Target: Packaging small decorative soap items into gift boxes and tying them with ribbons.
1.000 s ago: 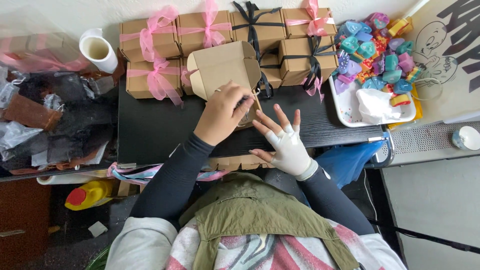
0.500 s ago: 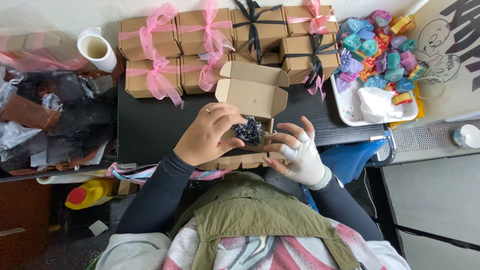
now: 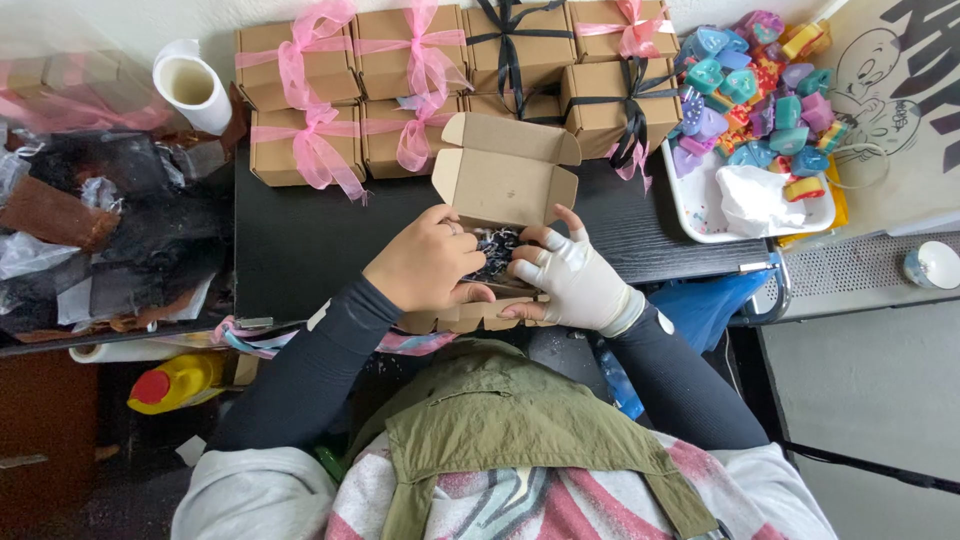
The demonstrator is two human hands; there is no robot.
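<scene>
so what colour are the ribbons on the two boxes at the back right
One ribbon is black and the other ribbon is pink, clearest in the head view.

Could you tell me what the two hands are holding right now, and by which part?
Both hands, left hand and right hand, hold the open cardboard box by its lower body, fingers in the dark shredded filling.

Black table: ribboned kraft boxes at back, white tray right, open box.

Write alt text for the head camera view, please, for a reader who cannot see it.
Two hands, left hand bare and right hand in white wrap, press dark shredded filling into an open cardboard box on a black table. Behind stand ribbon-tied boxes.
</scene>
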